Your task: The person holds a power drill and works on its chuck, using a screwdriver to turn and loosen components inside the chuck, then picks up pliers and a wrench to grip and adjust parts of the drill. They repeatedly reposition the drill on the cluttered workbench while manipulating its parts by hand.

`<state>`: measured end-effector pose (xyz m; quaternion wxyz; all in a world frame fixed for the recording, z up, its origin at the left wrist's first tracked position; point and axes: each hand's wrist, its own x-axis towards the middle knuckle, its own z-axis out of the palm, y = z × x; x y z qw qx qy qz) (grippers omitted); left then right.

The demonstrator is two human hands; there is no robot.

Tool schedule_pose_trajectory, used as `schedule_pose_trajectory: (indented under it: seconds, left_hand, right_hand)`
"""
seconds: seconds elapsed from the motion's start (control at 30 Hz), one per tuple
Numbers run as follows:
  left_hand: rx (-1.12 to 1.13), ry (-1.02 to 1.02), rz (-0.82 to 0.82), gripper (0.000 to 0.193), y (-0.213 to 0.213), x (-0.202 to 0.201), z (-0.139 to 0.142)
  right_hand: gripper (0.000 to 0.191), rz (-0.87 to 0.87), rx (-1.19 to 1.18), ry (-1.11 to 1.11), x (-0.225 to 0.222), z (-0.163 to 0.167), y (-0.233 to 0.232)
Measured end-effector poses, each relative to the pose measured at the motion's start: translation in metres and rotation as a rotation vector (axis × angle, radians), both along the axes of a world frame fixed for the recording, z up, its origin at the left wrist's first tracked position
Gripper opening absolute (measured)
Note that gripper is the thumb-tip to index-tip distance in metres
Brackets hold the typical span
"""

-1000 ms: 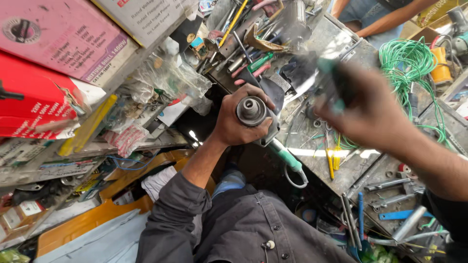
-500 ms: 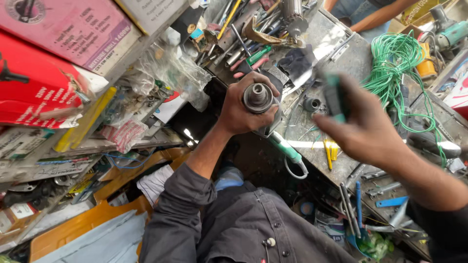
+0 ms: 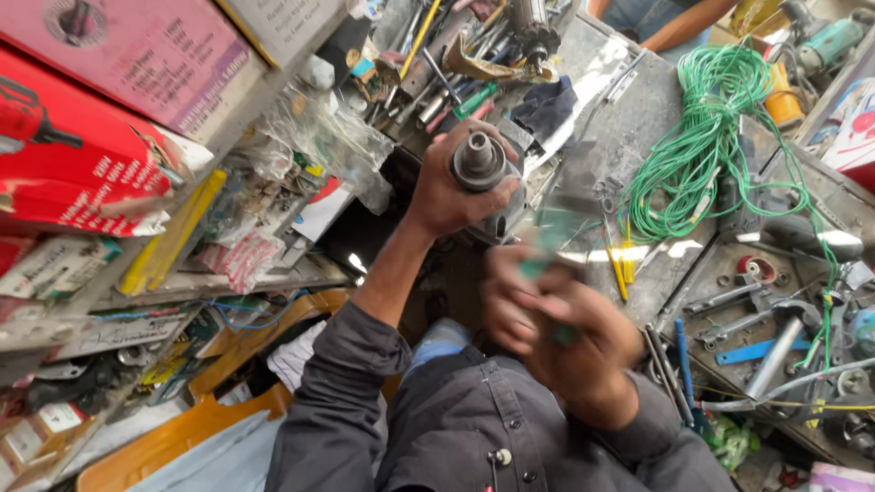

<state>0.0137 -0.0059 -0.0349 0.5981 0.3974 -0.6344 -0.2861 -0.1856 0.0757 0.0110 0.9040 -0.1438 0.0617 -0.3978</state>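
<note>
My left hand (image 3: 447, 187) grips a grey metal power-tool body (image 3: 480, 164), its round chuck end pointing up at the camera. My right hand (image 3: 556, 328) is blurred below it, close to my chest, and is closed around a green-handled tool (image 3: 545, 246) whose shape is smeared by motion. Both hands sit over the gap between the shelves and the metal workbench (image 3: 638, 118). My dark grey sleeves fill the bottom of the view.
A coil of green wire (image 3: 711, 137) lies on the bench, with spanners, a blue-handled tool (image 3: 756, 351) and loose parts to the right. Red and pink boxes (image 3: 82, 173) and cluttered shelves stand at left. Another person's arm (image 3: 674, 27) shows at the top.
My right hand has pulled back from over the bench toward my chest, holding the green-handled tool. The left hand kept its grip on the tool body and sits slightly higher.
</note>
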Motion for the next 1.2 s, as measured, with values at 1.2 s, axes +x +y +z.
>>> schedule_pose_trajectory:
  seconds: [1.2]
  left_hand:
    - [0.076, 0.137, -0.015, 0.033, 0.004, 0.003, -0.01]
  right_hand:
    - [0.021, -0.276, -0.28, -0.037, 0.064, -0.031, 0.011]
